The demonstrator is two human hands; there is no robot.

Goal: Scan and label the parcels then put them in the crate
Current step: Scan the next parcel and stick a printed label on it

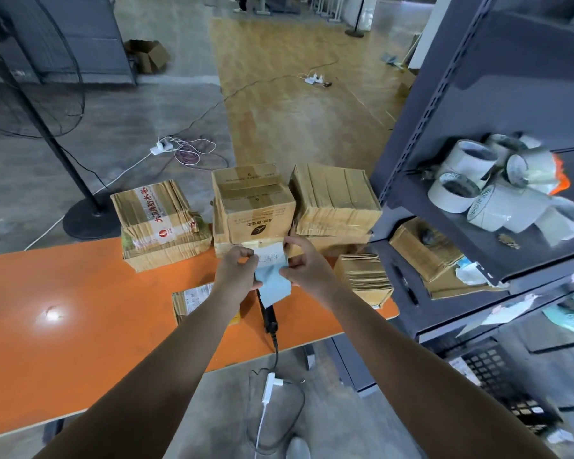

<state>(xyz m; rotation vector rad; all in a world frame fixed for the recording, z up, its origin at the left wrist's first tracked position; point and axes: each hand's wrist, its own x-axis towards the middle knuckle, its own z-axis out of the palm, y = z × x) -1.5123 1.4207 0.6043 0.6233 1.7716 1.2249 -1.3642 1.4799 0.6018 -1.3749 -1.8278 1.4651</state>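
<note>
An orange table [80, 293] carries cardboard parcels [335, 197] stacked along its far edge. The left hand [236, 273] and right hand [307, 265] each pinch one side of a white label [274, 258] with blue backing. The label apparently touches the front of the middle parcel [256, 207]. A black scanner [268, 313] lies below.

The left hand [236, 270] and right hand [307, 265] pinch a white paper label with pale blue backing [274, 260]

The label is held just in front of the middle stack of brown cardboard parcels [252, 203] at the far edge of the orange table [80, 326]. A black handheld scanner [268, 316] lies beneath the hands, its cable [275, 356] hanging over the near edge
</note>
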